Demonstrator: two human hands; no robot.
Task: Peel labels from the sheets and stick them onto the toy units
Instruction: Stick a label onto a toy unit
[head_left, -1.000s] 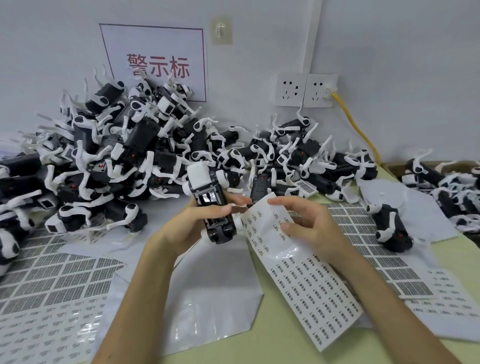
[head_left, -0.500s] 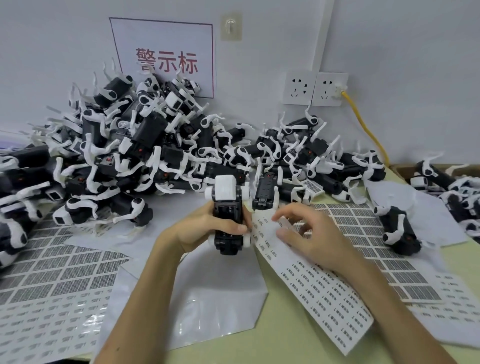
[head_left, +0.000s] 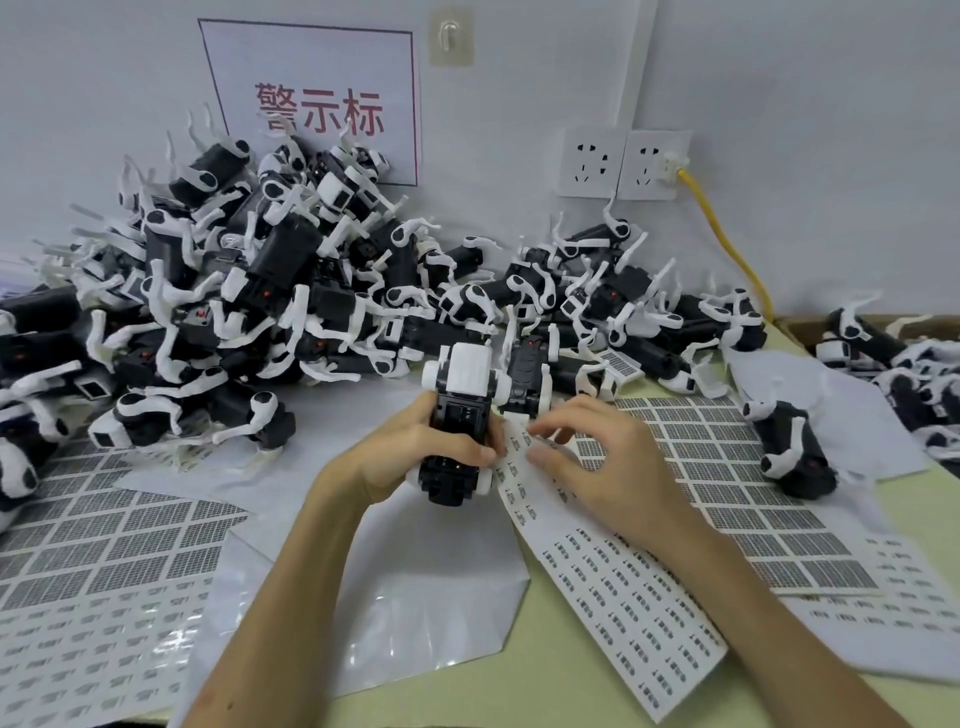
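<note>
My left hand (head_left: 415, 452) grips a black and white toy unit (head_left: 460, 415), belly side up, at the table's middle. Right beside it lies a long sheet of small labels (head_left: 623, 582), its top end tucked against the toy. My right hand (head_left: 592, 457) rests on that top end with fingers curled, thumb and fingertips close together on the sheet; whether a label is pinched between them is too small to tell. A big pile of toy units (head_left: 270, 291) lies behind, against the wall.
Sheets of larger barcode labels lie at the left (head_left: 93, 540) and right (head_left: 737, 478). A glossy white backing sheet (head_left: 389, 597) lies under my left arm. One toy (head_left: 795, 447) lies at the right, more toys in a box (head_left: 893, 353). A yellow cable (head_left: 727, 244) hangs from the wall socket.
My left hand turned the toy upright and drew it nearer the label sheet. The lifted sheet end dropped back toward the table, and my right hand's fingers curled down onto it.
</note>
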